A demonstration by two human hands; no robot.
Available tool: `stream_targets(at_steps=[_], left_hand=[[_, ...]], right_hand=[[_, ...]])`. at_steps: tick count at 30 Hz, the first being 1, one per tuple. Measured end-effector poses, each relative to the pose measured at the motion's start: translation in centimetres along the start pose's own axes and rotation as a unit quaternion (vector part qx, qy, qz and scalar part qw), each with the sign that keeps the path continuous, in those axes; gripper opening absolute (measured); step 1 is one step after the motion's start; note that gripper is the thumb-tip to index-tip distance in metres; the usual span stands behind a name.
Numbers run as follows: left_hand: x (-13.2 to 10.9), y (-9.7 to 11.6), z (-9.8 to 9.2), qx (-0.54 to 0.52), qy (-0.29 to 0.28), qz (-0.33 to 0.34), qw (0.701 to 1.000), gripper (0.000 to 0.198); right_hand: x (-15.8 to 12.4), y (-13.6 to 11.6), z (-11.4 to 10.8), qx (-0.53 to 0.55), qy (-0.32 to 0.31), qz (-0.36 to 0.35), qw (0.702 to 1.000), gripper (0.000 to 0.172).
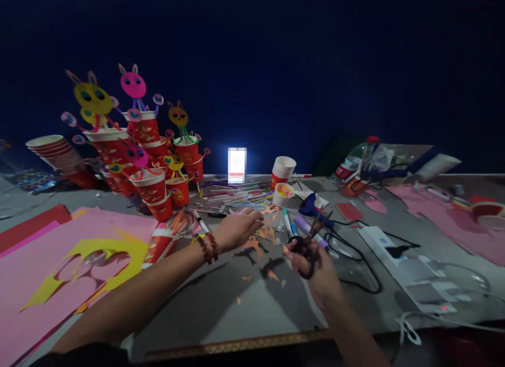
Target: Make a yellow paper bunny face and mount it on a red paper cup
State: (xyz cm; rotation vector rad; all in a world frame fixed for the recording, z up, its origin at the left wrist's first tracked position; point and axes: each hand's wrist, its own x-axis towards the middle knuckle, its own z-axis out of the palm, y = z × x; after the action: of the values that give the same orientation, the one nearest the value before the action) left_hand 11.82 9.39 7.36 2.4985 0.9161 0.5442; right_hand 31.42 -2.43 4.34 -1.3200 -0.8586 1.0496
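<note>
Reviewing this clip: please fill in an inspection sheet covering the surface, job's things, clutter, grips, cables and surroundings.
Surface: gray table with a patterned front edge.
Job's things: black-handled scissors, blades parted; orange paper pieces.
Clutter: markers, pink paper sheet, red paper cups topped with eared paper faces, red-capped plastic bottle.
Grips: right hand holds the scissors; left hand is by the orange paper pieces, contact unclear.
Cables: black cable looped beside a white power strip.
Surroundings: dark blue backdrop; bright pixelated rectangle.
</note>
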Motion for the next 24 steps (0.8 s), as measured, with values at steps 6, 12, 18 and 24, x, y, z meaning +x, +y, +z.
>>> stream_targets(at_steps=[6, 12, 18, 24], left_hand=[[-2.2, 2.1, 0.5, -0.090, 0.068, 0.007, 0.994, 0.017], [-6.9, 4.6, 1.0, -0.327, 0.057, -0.074, 0.940, 0.011], [-8.3, 4.0, 1.5, -0.412, 0.117, -0.148, 0.892, 0.017], [-8.9, 3.2, 1.2, -0.531, 0.113, -0.189, 0.818, 0.026]], right_hand=[[-0.7, 0.4, 1.6, 0.036, -0.026, 0.025, 0.999, 0.036], [-1.4, 0.6, 4.0, 0.078, -0.090, 0.008, 0.993, 0.034], [-1.9, 0.4, 5.8, 0.068, -0.129, 0.010, 0.989, 0.029], [-1.1, -0.5, 6.5, -0.005, -0.201, 0.022, 0.979, 0.034]])
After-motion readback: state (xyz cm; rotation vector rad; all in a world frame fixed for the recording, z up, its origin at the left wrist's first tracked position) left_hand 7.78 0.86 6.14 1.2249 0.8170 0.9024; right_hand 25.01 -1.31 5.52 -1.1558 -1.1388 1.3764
